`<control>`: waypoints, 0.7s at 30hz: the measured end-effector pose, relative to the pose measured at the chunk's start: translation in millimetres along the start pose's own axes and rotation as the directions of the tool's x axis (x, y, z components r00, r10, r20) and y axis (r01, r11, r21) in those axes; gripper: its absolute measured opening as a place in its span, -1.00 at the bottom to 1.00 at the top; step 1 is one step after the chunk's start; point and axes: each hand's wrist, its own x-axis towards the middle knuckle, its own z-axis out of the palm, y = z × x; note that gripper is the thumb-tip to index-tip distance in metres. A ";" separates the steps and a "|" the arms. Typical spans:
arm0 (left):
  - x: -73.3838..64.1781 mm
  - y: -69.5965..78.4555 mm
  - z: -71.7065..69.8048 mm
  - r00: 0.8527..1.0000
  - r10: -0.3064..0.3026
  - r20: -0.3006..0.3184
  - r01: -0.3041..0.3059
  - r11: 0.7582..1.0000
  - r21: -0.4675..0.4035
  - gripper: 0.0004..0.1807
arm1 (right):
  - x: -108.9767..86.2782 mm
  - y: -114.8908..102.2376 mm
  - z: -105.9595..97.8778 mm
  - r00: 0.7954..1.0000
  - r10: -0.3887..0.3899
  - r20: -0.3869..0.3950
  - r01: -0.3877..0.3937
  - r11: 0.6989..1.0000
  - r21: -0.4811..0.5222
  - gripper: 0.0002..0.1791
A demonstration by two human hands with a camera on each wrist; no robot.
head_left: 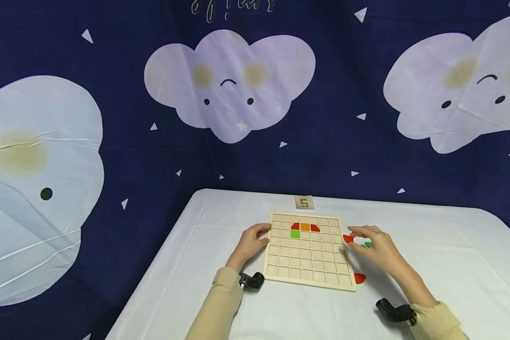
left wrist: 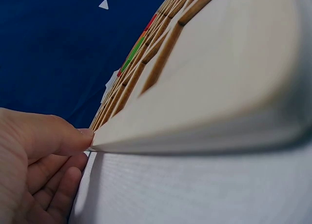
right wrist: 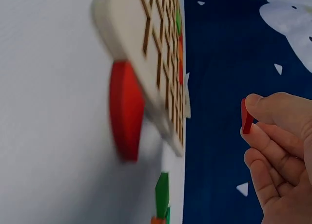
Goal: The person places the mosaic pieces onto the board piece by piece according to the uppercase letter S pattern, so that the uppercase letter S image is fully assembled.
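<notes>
A pale wooden grid board (head_left: pixel 308 259) lies on the white table. In its upper rows sit two red curved pieces (head_left: pixel 295 226), an orange square (head_left: pixel 305 227) and a green square (head_left: pixel 295 233). My left hand (head_left: pixel 249 245) grips the board's left edge; the left wrist view shows the thumb (left wrist: pixel 73 141) at the rim and the other fingers curled lower. Past the right edge, my right hand (head_left: pixel 376 248) pinches a small red piece (right wrist: pixel 246 117) between thumb and finger. Another red curved piece (head_left: pixel 359 278) touches the lower right edge of the board.
Green pieces (head_left: pixel 368 244) lie on the table beneath the right hand, with a bit of orange (right wrist: pixel 158 220) beside them in the right wrist view. Behind the board is a small patterned card (head_left: pixel 304 202). A dark blue cloth with clouds (head_left: pixel 229 165) hangs behind the table.
</notes>
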 end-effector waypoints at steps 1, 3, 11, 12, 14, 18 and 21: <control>-0.1 0.3 -0.3 1.000 -0.001 0.000 0.001 1.000 0.001 -0.55 | 2.6 -2.0 1.5 1.000 -0.003 0.002 0.003 1.000 0.008 -0.52; -0.3 0.7 -0.5 1.000 -0.006 0.002 0.006 1.000 0.002 -0.55 | 7.4 -5.9 5.0 1.000 -0.011 0.004 0.011 1.000 0.022 -0.52; 0.2 -0.8 1.3 1.000 -0.011 0.000 0.011 1.000 0.002 -0.55 | 26.3 -21.7 21.7 0.997 -0.068 0.019 0.067 0.996 0.061 -0.54; 0.3 -0.9 1.5 1.000 -0.010 -0.001 0.010 1.000 0.003 -0.55 | 28.7 -23.8 23.9 0.997 -0.070 0.024 0.068 0.995 0.070 -0.53; 0.9 -1.5 1.8 1.000 -0.004 -0.003 0.004 1.000 0.006 -0.55 | 33.5 -28.7 27.8 0.997 -0.074 0.035 0.070 0.993 0.092 -0.53; 2.0 -3.5 2.1 1.000 0.007 -0.008 -0.007 1.000 0.015 -0.55 | 42.0 -38.3 36.0 0.995 -0.084 0.055 0.077 0.989 0.126 -0.53; 2.1 -4.4 1.8 1.000 0.014 -0.012 -0.014 1.000 0.013 -0.56 | 47.3 -45.7 42.2 0.993 -0.100 0.066 0.090 0.985 0.147 -0.53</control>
